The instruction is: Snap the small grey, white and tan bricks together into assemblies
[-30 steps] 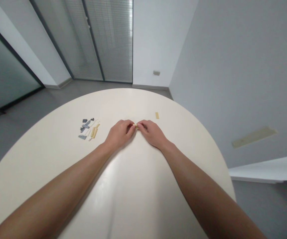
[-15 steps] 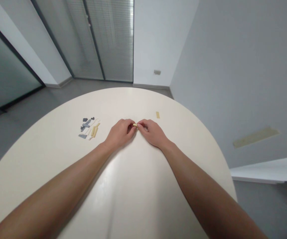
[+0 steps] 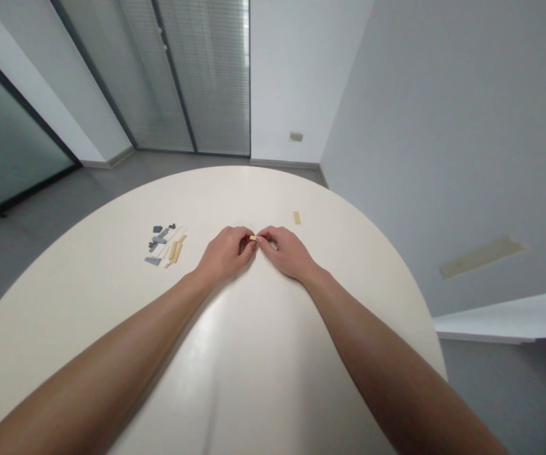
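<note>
Between my fingertips sits a small tan building brick (image 3: 253, 237), mostly covered by the fingers. My left hand (image 3: 228, 251) pinches it from the left, thumb and forefinger closed. From the other side my right hand (image 3: 284, 250) grips the same brick, its fingertips touching those of the left. Whether the brick is one piece or several joined cannot be made out. Beyond my right hand a flat tan plate piece (image 3: 297, 218) lies by itself on the table.
Left of my hands is a loose pile of grey pieces (image 3: 159, 240), tan bricks (image 3: 175, 251) and thin white pieces on the round white table (image 3: 254, 366). A grey wall (image 3: 443, 126) stands close to the table's right edge; glass partitions (image 3: 206, 76) rise behind.
The whole view has shifted slightly, so everything appears a little farther left. Both hands keep their grip on the brick, with only slight finger movement.
</note>
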Motion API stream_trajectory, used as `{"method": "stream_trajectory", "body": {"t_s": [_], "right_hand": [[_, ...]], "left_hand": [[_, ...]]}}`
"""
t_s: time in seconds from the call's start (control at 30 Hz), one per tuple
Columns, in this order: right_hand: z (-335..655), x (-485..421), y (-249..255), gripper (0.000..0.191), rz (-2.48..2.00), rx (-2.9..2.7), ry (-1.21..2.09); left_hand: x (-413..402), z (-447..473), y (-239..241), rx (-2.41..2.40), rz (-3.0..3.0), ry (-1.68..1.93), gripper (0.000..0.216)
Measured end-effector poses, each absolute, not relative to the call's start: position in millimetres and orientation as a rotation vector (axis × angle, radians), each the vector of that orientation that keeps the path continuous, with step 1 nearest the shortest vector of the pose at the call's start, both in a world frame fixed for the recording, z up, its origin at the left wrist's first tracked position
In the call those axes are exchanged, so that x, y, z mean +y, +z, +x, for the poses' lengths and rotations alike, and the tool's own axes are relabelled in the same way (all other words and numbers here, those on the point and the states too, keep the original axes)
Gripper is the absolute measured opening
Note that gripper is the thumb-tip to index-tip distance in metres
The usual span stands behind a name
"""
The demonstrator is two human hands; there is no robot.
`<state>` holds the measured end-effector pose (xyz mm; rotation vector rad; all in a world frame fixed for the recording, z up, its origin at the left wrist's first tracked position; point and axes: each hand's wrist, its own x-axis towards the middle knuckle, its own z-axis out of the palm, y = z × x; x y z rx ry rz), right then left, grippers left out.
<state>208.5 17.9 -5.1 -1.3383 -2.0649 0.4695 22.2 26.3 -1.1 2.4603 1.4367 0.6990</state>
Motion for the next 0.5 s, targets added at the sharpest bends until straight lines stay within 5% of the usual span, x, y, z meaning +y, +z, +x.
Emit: {"method": "stream_trajectory", "body": {"t_s": [0.5], "right_hand": [[208.5,15.8,-3.8,0.021,-1.328,-2.070,0.475]], "left_hand": [[26.1,21.2,-1.7,1.437,2.441,0.704,0.026]]}}
